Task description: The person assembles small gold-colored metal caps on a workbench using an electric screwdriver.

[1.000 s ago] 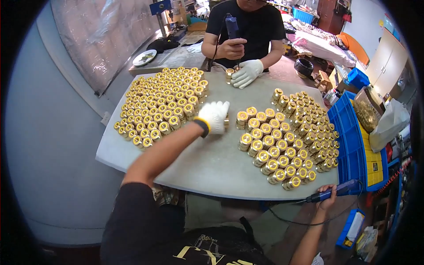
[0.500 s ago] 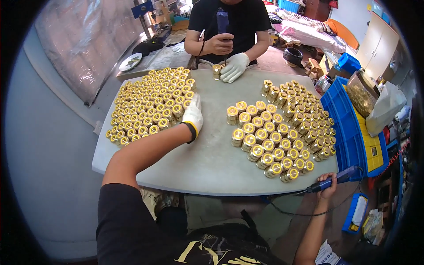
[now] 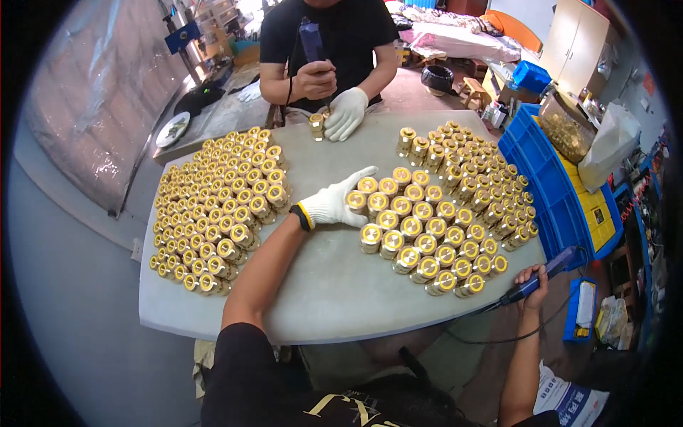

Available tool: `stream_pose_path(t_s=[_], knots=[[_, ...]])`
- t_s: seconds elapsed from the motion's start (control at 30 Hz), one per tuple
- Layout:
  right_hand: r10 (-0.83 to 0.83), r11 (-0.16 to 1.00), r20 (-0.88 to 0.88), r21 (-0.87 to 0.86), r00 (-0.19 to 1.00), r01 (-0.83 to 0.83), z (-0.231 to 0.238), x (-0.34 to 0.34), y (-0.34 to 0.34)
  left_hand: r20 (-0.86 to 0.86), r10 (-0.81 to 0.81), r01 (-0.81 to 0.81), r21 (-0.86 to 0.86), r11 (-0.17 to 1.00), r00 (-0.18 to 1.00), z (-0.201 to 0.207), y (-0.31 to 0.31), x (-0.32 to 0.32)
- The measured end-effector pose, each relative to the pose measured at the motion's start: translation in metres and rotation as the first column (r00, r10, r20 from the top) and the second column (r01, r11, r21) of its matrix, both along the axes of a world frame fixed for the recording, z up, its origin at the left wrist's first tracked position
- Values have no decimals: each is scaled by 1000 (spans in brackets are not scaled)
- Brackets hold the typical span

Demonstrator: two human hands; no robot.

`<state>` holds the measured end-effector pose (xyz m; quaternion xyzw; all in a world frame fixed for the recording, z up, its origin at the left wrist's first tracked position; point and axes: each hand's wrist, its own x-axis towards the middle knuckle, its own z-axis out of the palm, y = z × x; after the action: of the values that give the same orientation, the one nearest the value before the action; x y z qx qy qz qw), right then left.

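Note:
My left hand (image 3: 336, 203), in a white knit glove with a dark wristband, reaches to the left edge of the right-hand group of brass cylinders (image 3: 426, 245). Its thumb and fingers are spread around the nearest brass cylinder (image 3: 356, 201); whether they touch it I cannot tell. My bare right hand (image 3: 532, 286) grips a dark blue corded power tool (image 3: 523, 290) at the table's right front corner, its thin tip pointing left. These cylinders stand upright, with yellow-ringed tops.
A second large group of brass cylinders (image 3: 213, 206) covers the table's left (image 3: 320, 299). Across from me, a co-worker (image 3: 329, 64) holds a similar tool upright over a brass piece (image 3: 316, 127), steadied by a gloved hand. Blue crates (image 3: 530, 171) stand at the right edge.
My left hand has moved right, from the left group of cylinders to the right group, its fingers now spread. My right hand keeps the tool. The view has shifted.

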<state>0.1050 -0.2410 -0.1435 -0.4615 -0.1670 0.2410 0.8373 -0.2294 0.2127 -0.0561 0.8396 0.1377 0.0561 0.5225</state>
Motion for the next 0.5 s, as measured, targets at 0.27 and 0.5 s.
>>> stream_pose_path(t_s=[0.27, 0.5], knots=[[-1, 1000, 20, 26, 1000, 0, -4, 5, 0, 15, 144, -144, 175, 974, 989, 15, -15, -11], [58, 997, 16, 49, 998, -59, -8, 8, 4, -365, 459, 372, 925, 78, 810, -3, 0, -6]])
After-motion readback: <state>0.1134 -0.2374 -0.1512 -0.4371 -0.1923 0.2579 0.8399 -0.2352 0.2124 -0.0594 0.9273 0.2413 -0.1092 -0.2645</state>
